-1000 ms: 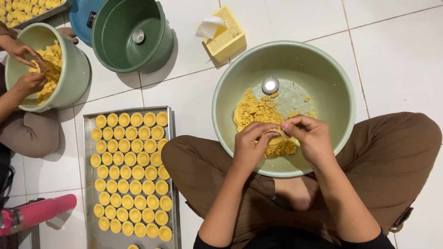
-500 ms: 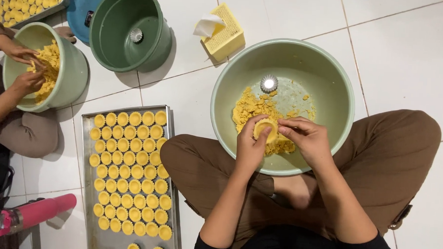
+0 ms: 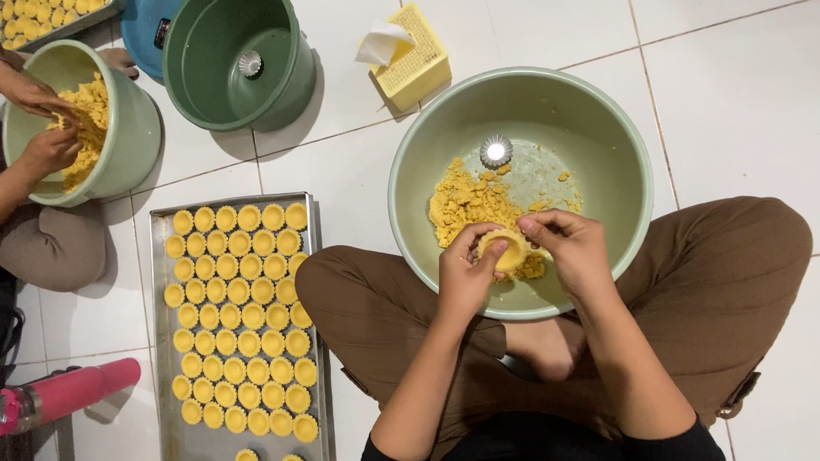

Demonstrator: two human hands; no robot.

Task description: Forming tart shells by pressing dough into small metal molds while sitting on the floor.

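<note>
Both hands, left (image 3: 467, 276) and right (image 3: 568, 254), gripped a dough cup (image 3: 506, 249) between closed fingers (image 3: 493, 252), above the bowl (image 3: 613, 147).

The floor (image 3: 760, 97) was laid in large white glossy tiles with thin dark grout lines running at a slight slant across the view. Soft, even light fell from above, and short grey shadows lay just beside each thing that stood on the tiles. No wall, window or furniture came into view; the tiles filled the whole frame to every edge. A faint sheen showed on the bare tiles at the upper right, where the surface was clean and unmarked. One grout line crossed between the upper middle and the left side, and another ran down the right part of the floor.
</note>
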